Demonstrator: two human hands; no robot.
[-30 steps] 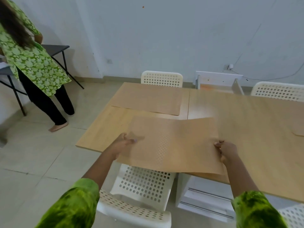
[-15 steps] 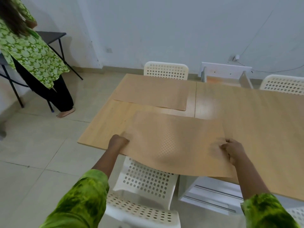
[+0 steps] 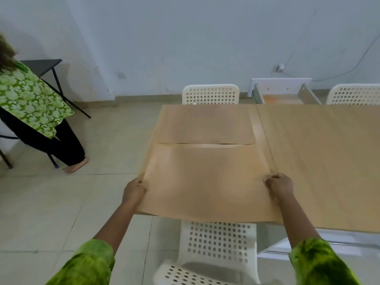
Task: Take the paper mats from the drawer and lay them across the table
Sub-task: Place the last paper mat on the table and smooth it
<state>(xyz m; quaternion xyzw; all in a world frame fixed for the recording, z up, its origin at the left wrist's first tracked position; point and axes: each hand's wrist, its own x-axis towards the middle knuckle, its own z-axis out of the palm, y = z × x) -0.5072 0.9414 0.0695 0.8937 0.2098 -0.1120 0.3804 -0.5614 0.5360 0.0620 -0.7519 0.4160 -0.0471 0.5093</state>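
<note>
Lowered since a second ago, the near paper mat (image 3: 205, 182) has gone from hanging in the air over the chair to lying mostly on the desk (image 3: 318, 157), its far edge now just short of the far paper mat (image 3: 205, 124), with a thin strip of bare wood between them. Its near edge overhangs the desk's front above the white chair (image 3: 218, 241). The left hand (image 3: 133, 191) holds the mat's left side and the right hand (image 3: 279, 185) its right side; on both, the fingers are curled shut and pinching the paper edge, so the sheet is not yet released.

My reading: this mat is nearly placed, needing only a small push forward and a letting go. Much of the desk to the right looks bare, so more mats seem due.

Beyond the desk an open drawer (image 3: 283, 93) shows between two more white chairs; whether any mats are left inside cannot be told. At the far left another person (image 3: 30, 103) in green stands by a dark folding table (image 3: 43, 64).
</note>
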